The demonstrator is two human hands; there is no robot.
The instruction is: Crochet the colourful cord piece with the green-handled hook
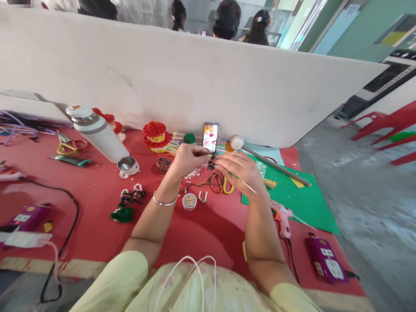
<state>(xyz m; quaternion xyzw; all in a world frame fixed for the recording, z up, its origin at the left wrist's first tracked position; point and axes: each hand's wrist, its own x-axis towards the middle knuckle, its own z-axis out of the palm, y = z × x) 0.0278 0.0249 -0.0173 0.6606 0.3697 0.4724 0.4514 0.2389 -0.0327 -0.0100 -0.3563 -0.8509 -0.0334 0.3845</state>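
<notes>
My left hand (191, 159) is closed in a pinch on a small piece of dark multicoloured yarn work (211, 163). From the other side my right hand (238, 169) grips the same piece, fingers bent over it. A thin shiny rod (248, 186) sticks out along my right hand toward the wrist; its other end is hidden. A strand of dark yarn (198, 185) trails below the hands. Just beyond them a phone (210, 138) stands upright with its screen lit. Scissors (224, 183) with red and yellow handles lie below, beside a round spool (189, 201).
To the left stand a white bottle (100, 136) and a metal-lined cup (128, 167). A beaded yarn bow (132, 196) lies nearer. On the right are green sheets (302, 203), a stick (276, 167), a pink glue gun (282, 219) and a purple power box (326, 258). A white partition (182, 82) rises behind.
</notes>
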